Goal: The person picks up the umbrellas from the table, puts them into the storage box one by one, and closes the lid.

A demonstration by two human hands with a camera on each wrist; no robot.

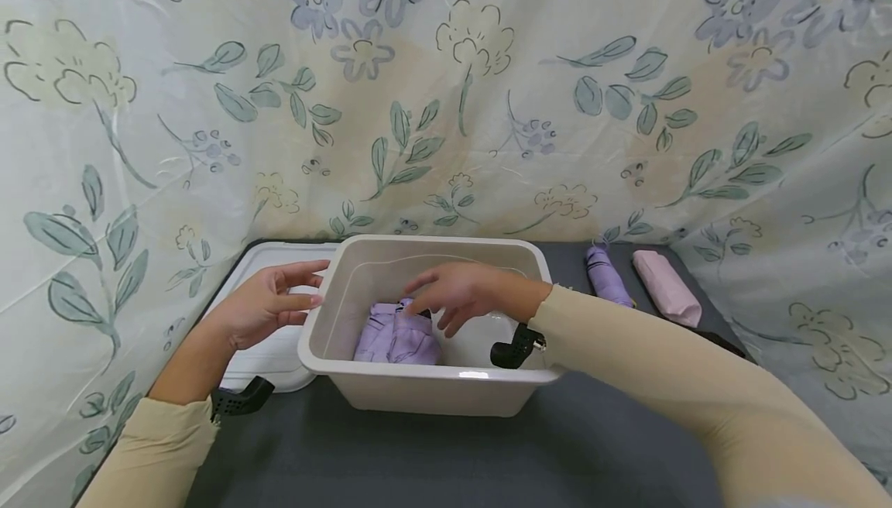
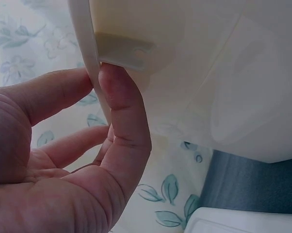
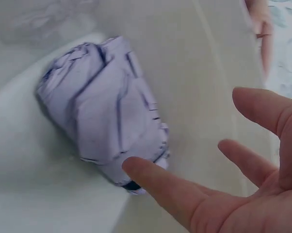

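Umbrella (image 1: 397, 335) in bin (image 1: 432, 384), under right hand (image 1: 460, 295), fingers spread

Soft even light; wrist views blurred; head view edge-warped.

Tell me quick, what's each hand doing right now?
Left hand: open, fingertips touching the bin rim.
Right hand: open, holding nothing, spread just over the folded purple umbrella in the bin.
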